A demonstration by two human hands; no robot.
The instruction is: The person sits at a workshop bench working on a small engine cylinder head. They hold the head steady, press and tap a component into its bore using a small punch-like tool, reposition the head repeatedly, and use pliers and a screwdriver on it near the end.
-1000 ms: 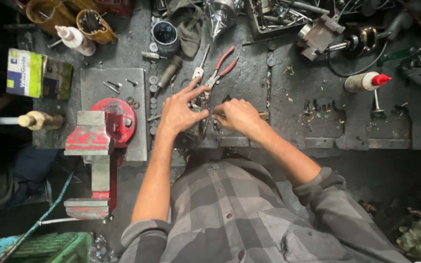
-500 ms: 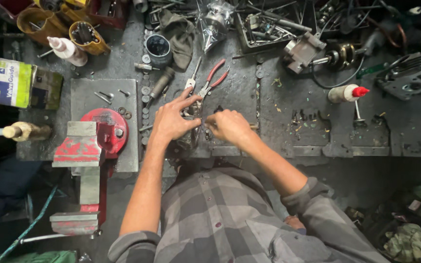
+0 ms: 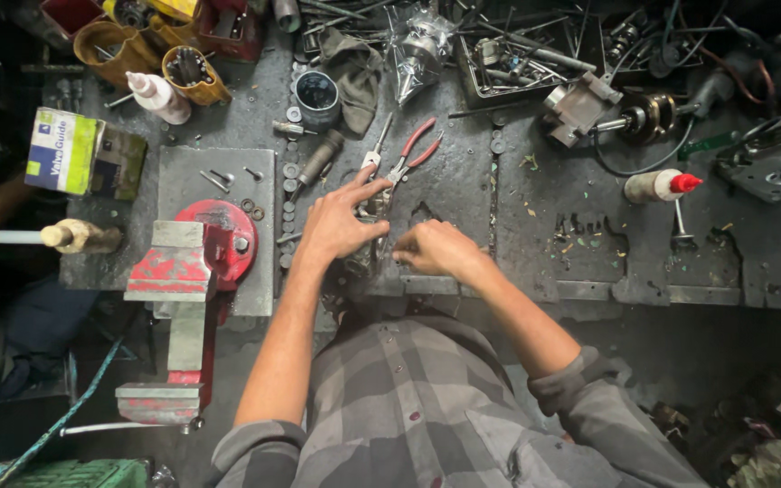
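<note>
Both hands work a small dark metal part (image 3: 368, 258) at the workbench's (image 3: 535, 226) front edge: the left hand (image 3: 336, 226) rests on it with fingers spread, while the right hand (image 3: 431, 248) curls half-closed against it. Red-handled pliers (image 3: 413, 152) lie just beyond; a green-and-white rectangular box (image 3: 83, 154) sits far left, and a white squeeze bottle with red cap (image 3: 662, 185) lies right.

Grimy dark metal workbench (image 3: 535, 208), red bench vise (image 3: 193, 262), perhaps concrete floor below.

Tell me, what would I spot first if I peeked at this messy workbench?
Probably the big red vise at the bench's left edge. Then the two bare hands in the middle: the left hand with fingers spread, the right hand curled over a small dark part. Just above them lie red-handled pliers.
</note>
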